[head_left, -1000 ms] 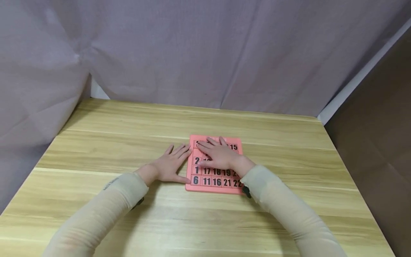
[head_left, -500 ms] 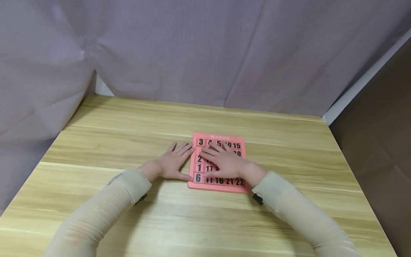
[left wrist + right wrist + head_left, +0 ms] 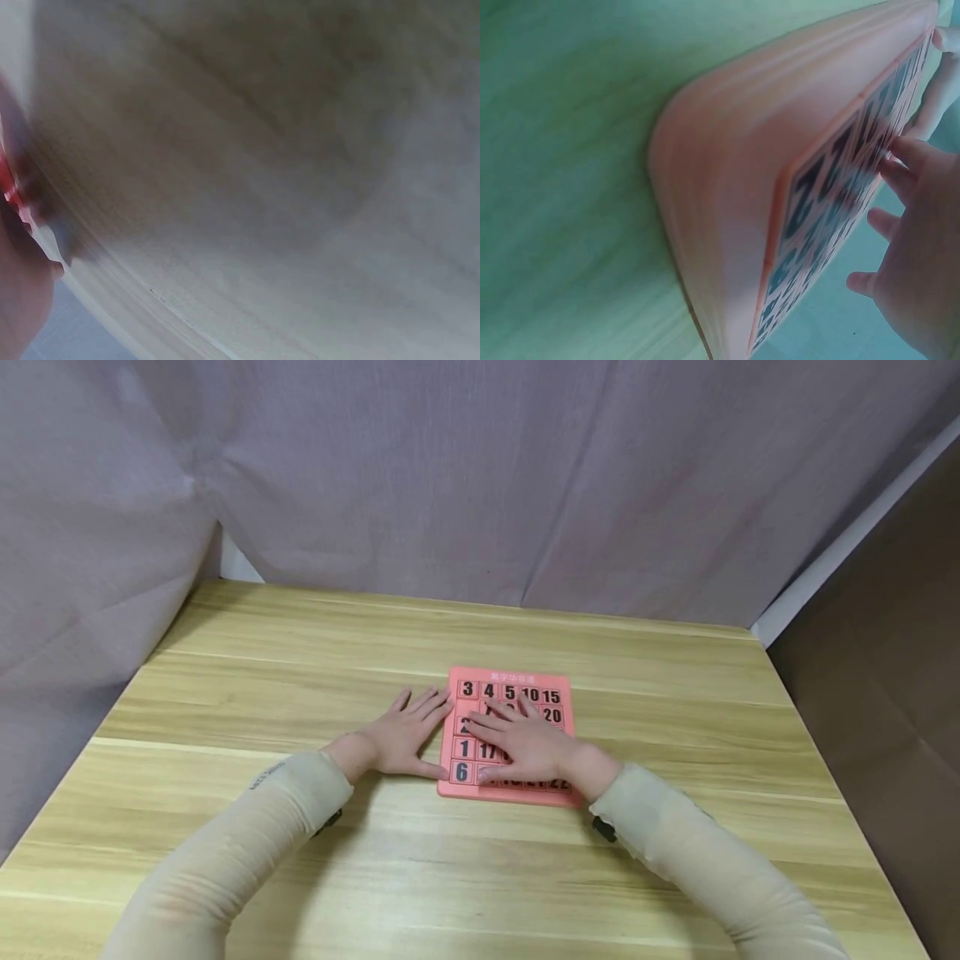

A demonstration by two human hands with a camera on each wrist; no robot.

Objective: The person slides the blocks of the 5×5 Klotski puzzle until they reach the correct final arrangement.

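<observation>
A pink sliding number puzzle board (image 3: 551,679) lies flat on the wooden table (image 3: 300,660), its black-numbered tiles partly covered. My right hand (image 3: 525,745) lies flat on the tiles with straight fingers spread, fingertips near the second row. In the right wrist view the board (image 3: 727,187) shows edge-on with the right hand (image 3: 919,247) touching its tiles. My left hand (image 3: 405,735) rests flat on the table against the board's left edge, thumb by the tile marked 6. The left wrist view is a blur of table (image 3: 262,165).
Grey cloth (image 3: 450,477) hangs behind and to the left of the table. A brown panel (image 3: 885,635) stands past the table's right edge. Beige sleeves (image 3: 225,852) cover both forearms.
My right hand has slid toward me down the tiles, uncovering the top row 3, 4, 5, 10, 15 and hiding the bottom row. The left hand stays put.
</observation>
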